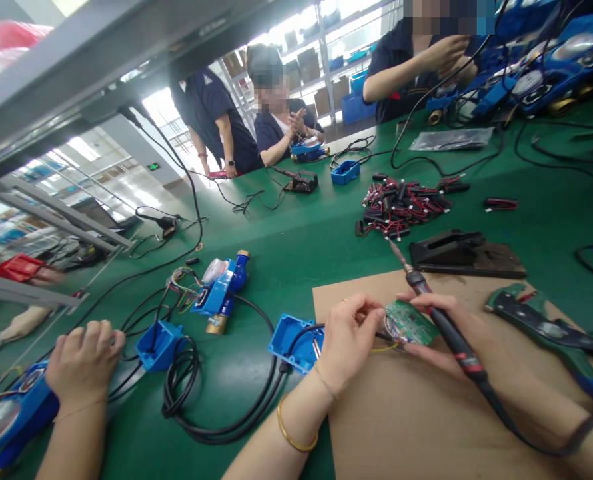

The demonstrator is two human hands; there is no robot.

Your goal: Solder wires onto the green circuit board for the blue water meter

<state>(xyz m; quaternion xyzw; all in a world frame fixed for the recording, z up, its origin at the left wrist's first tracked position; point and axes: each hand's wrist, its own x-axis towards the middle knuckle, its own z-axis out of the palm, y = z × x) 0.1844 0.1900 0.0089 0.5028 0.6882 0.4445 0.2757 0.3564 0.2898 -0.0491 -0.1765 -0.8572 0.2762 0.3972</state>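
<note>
My left hand (349, 337), with a gold bangle on its wrist, pinches at the left edge of a green circuit board (416, 325), where thin wires meet it. My right hand (456, 333) grips the board between thumb and fingers. A soldering iron (444, 327) lies across that same hand, its tip pointing up and away from the board. A black cable (304, 331) runs from beneath my left hand into an open blue housing (281, 333). Both hands are over a cardboard sheet (376, 427). The exact spot between my left fingertips is hidden.
A black iron stand (471, 257) and green-handled pliers (541, 327) lie at right. Behind is a pile of black parts with red wires (401, 203). A blue meter (221, 290) and coiled cable (181, 380) sit left, near another person's hand (84, 363). Co-workers are across the table.
</note>
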